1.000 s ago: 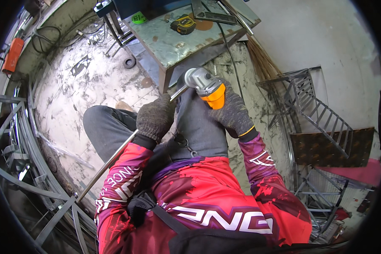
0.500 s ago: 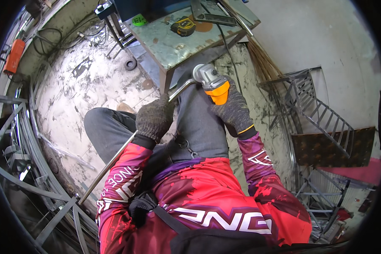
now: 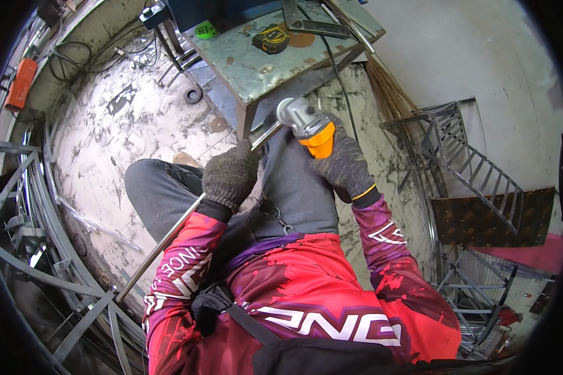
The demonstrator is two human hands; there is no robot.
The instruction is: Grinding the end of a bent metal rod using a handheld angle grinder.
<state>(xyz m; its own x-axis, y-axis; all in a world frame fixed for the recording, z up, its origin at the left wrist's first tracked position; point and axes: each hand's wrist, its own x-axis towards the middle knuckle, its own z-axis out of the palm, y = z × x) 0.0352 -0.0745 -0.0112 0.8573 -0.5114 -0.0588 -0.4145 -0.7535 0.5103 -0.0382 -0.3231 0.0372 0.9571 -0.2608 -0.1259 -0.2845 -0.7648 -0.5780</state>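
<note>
Left hand: the gloved left hand (image 3: 230, 176) is wrapped tight around a thin metal rod (image 3: 169, 237), gripping it just short of the tabletop's corner.
Right hand: the gloved right hand (image 3: 342, 164) is clenched on the body of an angle grinder (image 3: 308, 127).
Grinder look: grey metal head, orange-yellow body, a dark cord trailing up over the tabletop; its head sits at the rod's upper end, right beside the tabletop's near corner.
Rod look: long, straight, pale grey steel; it slants from the tabletop's corner down across the person's lap, away from the tabletop.
Tabletop (image 3: 256, 62): worn grey-green metal with rust spots, just beyond both hands.
On the tabletop: a yellow and black tape measure (image 3: 272, 39), a steel square (image 3: 306, 22) and a small green disc (image 3: 204, 29).
Right of the tabletop: a straw broom (image 3: 388, 94) on the floor, then a welded steel frame (image 3: 469, 156).
</note>
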